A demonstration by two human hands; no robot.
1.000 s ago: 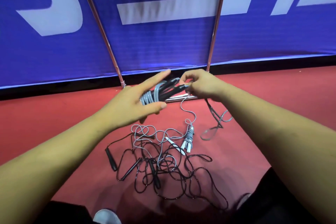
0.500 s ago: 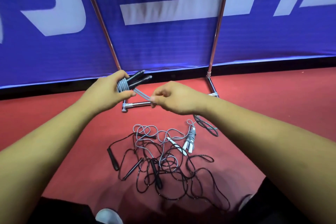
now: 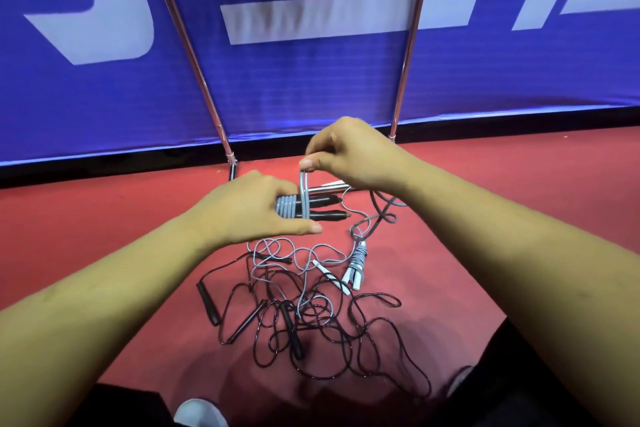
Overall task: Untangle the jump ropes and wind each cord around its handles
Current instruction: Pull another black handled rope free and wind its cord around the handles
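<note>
Our left hand (image 3: 249,208) is curling round a pair of slim black plastic jump-rope handles (image 3: 325,200), held side by side above the floor. The thumb is lying underneath, the fingers are mostly hidden behind the bundle, and only the tapered handle tips are poking out to the right. A thick grey rubbery cord (image 3: 289,207) is sitting in tight coils around those handles, right at the fingers. Our right hand (image 3: 349,152) is pinching a loop of that cord between thumb and forefinger just above the handles, with the other fingers curled in. The cord's free length is dropping behind the right wrist and we are losing it there. Below, on the red matte floor (image 3: 104,236), a tangle of thin black and grey cords (image 3: 311,315) is lying with black stick handles (image 3: 208,302) in it, and we cannot tell which cord is joining which handle. A grey-wound bundle with white handle tips (image 3: 356,265) is lying at the tangle's far right side. A chrome tube (image 3: 325,188) is showing only partly behind the hands. The blue banner (image 3: 311,87) is getting cut off at the top, its white lettering unreadable, and metal poles (image 3: 194,55) are crossing it. A white shoe toe (image 3: 199,414) and dark trouser fabric (image 3: 121,409) are being clipped by the bottom edge.
</note>
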